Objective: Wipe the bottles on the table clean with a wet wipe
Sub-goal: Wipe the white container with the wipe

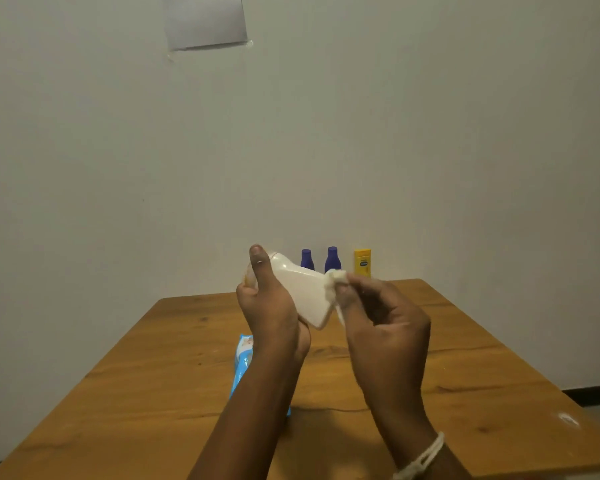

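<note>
1. A white bottle [300, 292] is gripped near its neck by the left hand [269, 306], the fingers wrapped around it and the thumb laid upward along its near side.
2. The bottle is held in the air above the table [482, 393], tilted, with its cap end up and to the left and its flat base down and to the right.
3. A crumpled white wipe [335, 284] is pinched in the fingers of the right hand [385, 327] and pressed against the bottle's right edge, close to the base.
4. A pale cord [421, 459] is worn around the right wrist.
5. A blue wipe pack [242, 362] lies flat on the table below the hands; most of it is hidden behind the left forearm.
6. Three more bottles stand upright in a row at the far edge of the table, against the wall [465, 150]: a purple bottle [307, 259], a second purple bottle [332, 259] just to its right, and a yellow bottle [362, 262] furthest right.
7. The lower parts of these three are covered by the held bottle, the wipe and the right hand.
8. A grey sheet [205, 20] is taped to the wall high above the table.
9. A small pale spot [567, 419] is seen near the table's right edge.
</note>
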Tool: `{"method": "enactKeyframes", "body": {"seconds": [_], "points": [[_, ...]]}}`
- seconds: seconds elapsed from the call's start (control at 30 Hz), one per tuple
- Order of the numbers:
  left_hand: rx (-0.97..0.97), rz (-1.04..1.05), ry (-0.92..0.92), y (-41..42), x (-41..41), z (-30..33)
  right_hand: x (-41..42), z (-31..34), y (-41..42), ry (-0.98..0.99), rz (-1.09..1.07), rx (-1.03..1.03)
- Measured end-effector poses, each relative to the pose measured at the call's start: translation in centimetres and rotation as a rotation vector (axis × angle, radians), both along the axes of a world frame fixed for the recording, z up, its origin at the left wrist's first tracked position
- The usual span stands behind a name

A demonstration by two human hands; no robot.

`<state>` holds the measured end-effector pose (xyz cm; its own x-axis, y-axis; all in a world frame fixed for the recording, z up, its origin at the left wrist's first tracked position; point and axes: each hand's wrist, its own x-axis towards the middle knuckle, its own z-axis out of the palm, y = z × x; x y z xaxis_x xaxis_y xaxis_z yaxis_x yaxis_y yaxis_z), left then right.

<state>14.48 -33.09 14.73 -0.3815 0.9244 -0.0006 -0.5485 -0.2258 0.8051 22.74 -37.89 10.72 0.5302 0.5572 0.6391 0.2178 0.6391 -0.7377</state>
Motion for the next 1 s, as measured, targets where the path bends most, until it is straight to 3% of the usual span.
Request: {"method": "enactKeyframes", "body": {"seconds": [0.1, 0.27, 0.43, 0.63, 0.77, 0.87, 1.0], "points": [[-0.015, 0.059, -0.025, -0.1, 0.1, 0.2, -0.6, 0.2, 0.9, 0.298, 0.157, -0.069], [-0.033, 0.123, -0.022, 0.3, -0.4, 0.6, -2.8, -1.9, -0.3, 0.334, 0.26, -0.153], [-0.005, 0.113, -0.043, -0.3, 0.2, -0.1, -0.8, 0.9, 0.9, 0.425, 0.298, -0.072], [-0.017, 0.081, -0.121, 0.4, -0.4, 0.1, -2.8, -1.9, -0.4, 0.309, 0.286, -0.151], [0.102, -0.004, -0.143, -0.2, -0.3, -0.2, -1.2, -0.9, 0.3, 0.293, 0.288, -0.13], [0.199, -0.141, -0.162, 0.4, -1.7, -0.3, 0.2, 0.4, 0.5, 0.202, 0.402, -0.139], [0.324, -0.439, -0.034, 1.6, -3.4, -0.5, 1.0, 0.3, 0.3, 0.096, 0.545, -0.225]]}}
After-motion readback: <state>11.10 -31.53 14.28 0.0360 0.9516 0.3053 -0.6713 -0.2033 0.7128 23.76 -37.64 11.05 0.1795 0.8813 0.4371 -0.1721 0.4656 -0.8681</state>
